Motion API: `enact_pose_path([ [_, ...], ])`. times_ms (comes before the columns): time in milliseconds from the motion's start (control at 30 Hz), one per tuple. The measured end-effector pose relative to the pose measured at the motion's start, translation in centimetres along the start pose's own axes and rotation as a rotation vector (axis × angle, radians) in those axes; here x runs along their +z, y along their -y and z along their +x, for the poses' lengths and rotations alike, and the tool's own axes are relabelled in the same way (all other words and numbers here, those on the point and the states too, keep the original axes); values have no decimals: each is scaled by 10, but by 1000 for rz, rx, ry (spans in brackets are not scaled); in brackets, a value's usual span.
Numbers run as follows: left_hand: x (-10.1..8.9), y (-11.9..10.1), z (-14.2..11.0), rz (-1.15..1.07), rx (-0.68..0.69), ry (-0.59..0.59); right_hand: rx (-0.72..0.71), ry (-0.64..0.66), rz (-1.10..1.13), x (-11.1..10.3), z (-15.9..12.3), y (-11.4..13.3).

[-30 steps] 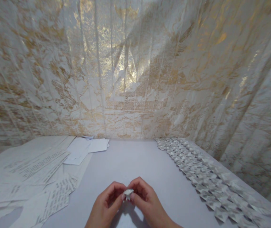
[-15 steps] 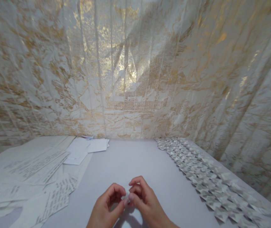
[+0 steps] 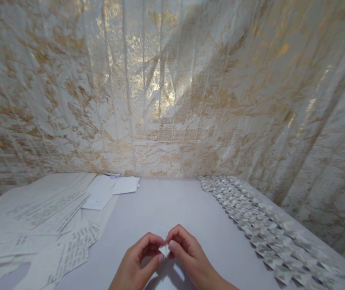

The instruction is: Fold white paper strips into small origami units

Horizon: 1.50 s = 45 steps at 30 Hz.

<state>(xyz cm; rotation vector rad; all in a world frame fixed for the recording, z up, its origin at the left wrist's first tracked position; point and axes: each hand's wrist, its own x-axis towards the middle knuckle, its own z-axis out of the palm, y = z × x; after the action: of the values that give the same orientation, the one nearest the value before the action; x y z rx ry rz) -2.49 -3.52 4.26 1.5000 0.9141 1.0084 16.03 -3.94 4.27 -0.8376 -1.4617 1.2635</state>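
Note:
Low in the middle of the view, my left hand (image 3: 138, 264) and my right hand (image 3: 187, 257) meet over the white table (image 3: 166, 207). Between their thumbs and forefingers they pinch a small folded paper piece (image 3: 164, 250), white with grey print. Most of the piece is hidden by the fingertips. Both hands are closed on it, knuckles raised, just above the table surface.
Several small folded paper pieces (image 3: 260, 225) lie in rows along the table's right side. Printed paper sheets (image 3: 48, 217) and blank white slips (image 3: 112, 187) cover the left side. A white and gold curtain (image 3: 172, 88) hangs behind and to the right of the table.
The hands have stayed in place. The fingers have shifted on the folded piece, which shows less between the fingertips than a second ago.

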Motion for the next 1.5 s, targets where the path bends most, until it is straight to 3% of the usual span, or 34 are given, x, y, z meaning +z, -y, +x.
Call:
enact_pose_path([
  [167, -4, 8, 4, -46, -16, -42, -18, 9, -79, 1, -1, 2],
  [400, -1, 3, 3, -11, 83, -34, 7, -71, -112, 1, -1, -3],
  [600, -1, 7, 1, -7, 59, -134, -37, -19, -55, 6, -2, -5],
  [767, 1, 8, 1, -157, -16, -84, -20, 49, 73, 8, -4, -8],
  [933, 9, 3, -2, -313, -56, -120, -18, 77, 56, 7, -5, -9],
  [1167, 13, 2, 2, -341, -47, -233, -31, -46, -17, 11, -2, -23],
  [1267, 13, 5, 2, -338, -61, -184, -103, -75, -120, 12, -3, -15],
  [1367, 15, 7, 0, -304, -93, -65, -157, -93, -191, 8, -4, -7],
  [1500, 15, 8, -2, -229, -111, 33, -263, -125, -424, -4, -3, -8],
])
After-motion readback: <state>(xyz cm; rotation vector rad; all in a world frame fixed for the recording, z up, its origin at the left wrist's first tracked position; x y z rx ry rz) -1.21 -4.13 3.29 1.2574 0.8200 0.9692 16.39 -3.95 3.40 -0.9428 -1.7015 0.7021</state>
